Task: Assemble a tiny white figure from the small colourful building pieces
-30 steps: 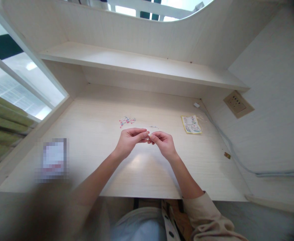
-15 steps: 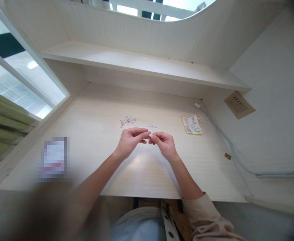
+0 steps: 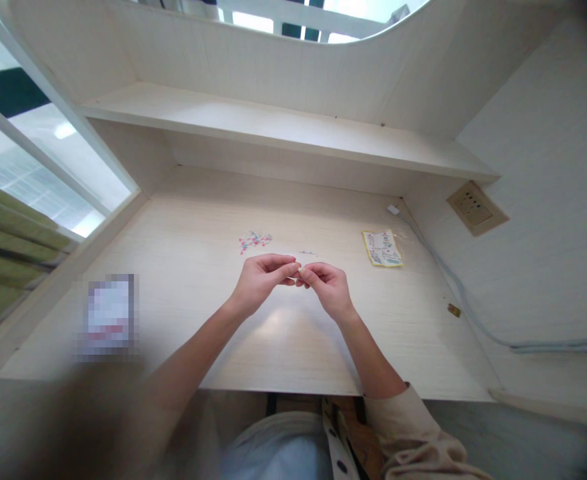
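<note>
Head view, left hand point(image 3: 259, 283), right hand point(image 3: 329, 288), fingertips point(image 3: 292, 269) touching, orientation untellable

left hand point(image 3: 260, 281), right hand point(image 3: 327, 288), fingertips point(image 3: 293, 269) together

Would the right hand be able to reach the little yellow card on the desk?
Probably yes. The yellow card lies flat just beyond and to the right of the right hand, with only bare desk between them.
</note>
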